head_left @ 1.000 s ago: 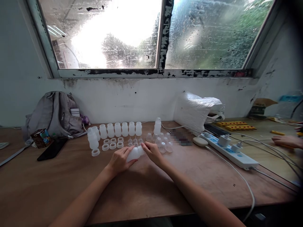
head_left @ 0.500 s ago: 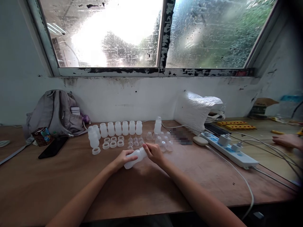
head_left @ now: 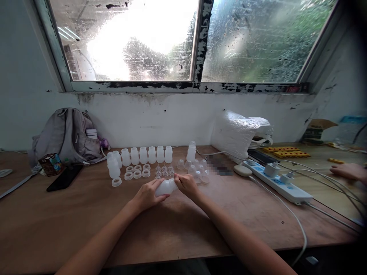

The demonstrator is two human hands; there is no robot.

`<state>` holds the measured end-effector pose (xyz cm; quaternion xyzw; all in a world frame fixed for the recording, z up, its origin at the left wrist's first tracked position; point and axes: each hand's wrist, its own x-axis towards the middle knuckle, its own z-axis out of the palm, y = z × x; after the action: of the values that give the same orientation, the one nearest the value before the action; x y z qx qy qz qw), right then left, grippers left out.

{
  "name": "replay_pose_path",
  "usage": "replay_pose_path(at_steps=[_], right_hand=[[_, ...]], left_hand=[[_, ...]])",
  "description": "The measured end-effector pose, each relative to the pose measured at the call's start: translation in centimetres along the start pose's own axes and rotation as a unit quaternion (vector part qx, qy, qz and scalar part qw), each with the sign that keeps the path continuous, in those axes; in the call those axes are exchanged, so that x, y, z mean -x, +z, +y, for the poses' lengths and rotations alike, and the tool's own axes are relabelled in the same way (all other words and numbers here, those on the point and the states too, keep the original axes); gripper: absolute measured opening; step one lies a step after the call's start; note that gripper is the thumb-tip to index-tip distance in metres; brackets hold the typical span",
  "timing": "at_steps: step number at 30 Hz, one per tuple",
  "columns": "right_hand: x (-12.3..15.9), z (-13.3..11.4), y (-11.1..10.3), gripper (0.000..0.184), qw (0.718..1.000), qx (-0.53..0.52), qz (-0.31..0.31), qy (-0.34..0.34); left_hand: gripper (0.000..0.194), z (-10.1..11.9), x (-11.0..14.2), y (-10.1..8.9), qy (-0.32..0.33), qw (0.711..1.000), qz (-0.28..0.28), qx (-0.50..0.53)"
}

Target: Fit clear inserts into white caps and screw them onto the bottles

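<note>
A frosted white baby bottle (head_left: 165, 187) lies tilted between my hands, its neck to the right. My left hand (head_left: 147, 194) wraps round its body, covering the base end. The fingers of my right hand (head_left: 185, 184) are closed round the neck end and hide what sits there. Just beyond are clear silicone nipples (head_left: 164, 170) in short rows. Frosted screw rings (head_left: 137, 172) lie to the left of them. Several open bottles (head_left: 143, 155) stand in a line behind. Clear dome caps (head_left: 197, 172) are grouped past my right hand, near an upright capped bottle (head_left: 191, 151).
A grey backpack (head_left: 67, 133), a small box (head_left: 51, 165) and a black phone (head_left: 65, 178) are at the left. To the right, a power strip (head_left: 279, 184) trails cables across the table. A white plastic bag (head_left: 235, 133) leans on the wall. Another person's hand (head_left: 345, 170) rests far right.
My left hand has shifted its grip on the bottle and now covers more of its body and base. The bottle lies a little flatter. My right hand stays at the neck.
</note>
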<state>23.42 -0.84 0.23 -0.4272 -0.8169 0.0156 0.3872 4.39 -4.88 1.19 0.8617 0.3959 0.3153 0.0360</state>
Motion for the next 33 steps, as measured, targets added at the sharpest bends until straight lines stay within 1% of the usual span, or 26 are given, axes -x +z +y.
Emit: replay_pose_path(at_steps=[4,7,10,12,15,17,20,22,23,24,25,27,29,33], right_hand=[[0.0,-0.4,-0.2,0.043,1.000,0.007,-0.010,0.009],[0.0,-0.8,-0.3,0.041,0.999,0.006,-0.010,0.032],[0.0,-1.3,-0.4,0.036,0.999,-0.028,0.002,0.044],[-0.1,-1.7,-0.5,0.032,0.997,-0.063,0.008,0.048],[0.0,-2.5,-0.6,0.032,0.992,-0.106,0.002,0.069],[0.0,-3.0,-0.7,0.032,0.989,-0.123,-0.008,0.080],[0.2,-3.7,-0.8,0.030,0.986,-0.141,-0.014,0.089],[0.3,-4.1,-0.7,0.029,0.984,-0.147,-0.007,0.096],[0.3,-4.2,-0.6,0.029,0.984,-0.149,0.001,0.099],[0.3,-4.3,-0.5,0.029,0.984,-0.149,0.011,0.101],[0.3,-4.3,-0.4,0.029,0.983,-0.148,0.021,0.103],[0.2,-4.1,-0.2,0.029,0.983,-0.146,0.033,0.102],[0.1,-3.9,-0.1,0.028,0.985,-0.140,0.032,0.099],[-0.1,-3.4,-0.2,0.027,0.987,-0.121,0.018,0.102]], left_hand=[[0.051,-0.2,0.0,0.1,0.021,0.999,0.016,-0.042],[0.051,0.0,0.0,-0.1,0.021,0.999,0.023,-0.038],[0.049,0.0,-0.2,-0.5,-0.010,1.000,0.002,0.019],[0.046,-0.1,-0.4,-0.8,-0.049,0.994,-0.034,0.088],[0.041,-0.5,-0.8,-0.7,-0.110,0.970,-0.086,0.199],[0.040,-0.9,-1.0,-0.4,-0.135,0.948,-0.109,0.268],[0.044,-1.4,-0.9,0.3,-0.171,0.902,-0.142,0.370],[0.047,-1.4,-0.8,0.5,-0.194,0.870,-0.171,0.420],[0.048,-1.4,-0.7,0.5,-0.196,0.863,-0.180,0.430],[0.047,-1.3,-0.7,0.5,-0.190,0.865,-0.181,0.427],[0.046,-1.2,-0.7,0.5,-0.179,0.876,-0.175,0.413],[0.043,-0.8,-0.7,0.2,-0.155,0.910,-0.145,0.357],[0.041,-0.2,-0.7,0.0,-0.141,0.936,-0.121,0.299],[0.041,0.7,-0.5,-0.1,-0.112,0.965,-0.089,0.219]])
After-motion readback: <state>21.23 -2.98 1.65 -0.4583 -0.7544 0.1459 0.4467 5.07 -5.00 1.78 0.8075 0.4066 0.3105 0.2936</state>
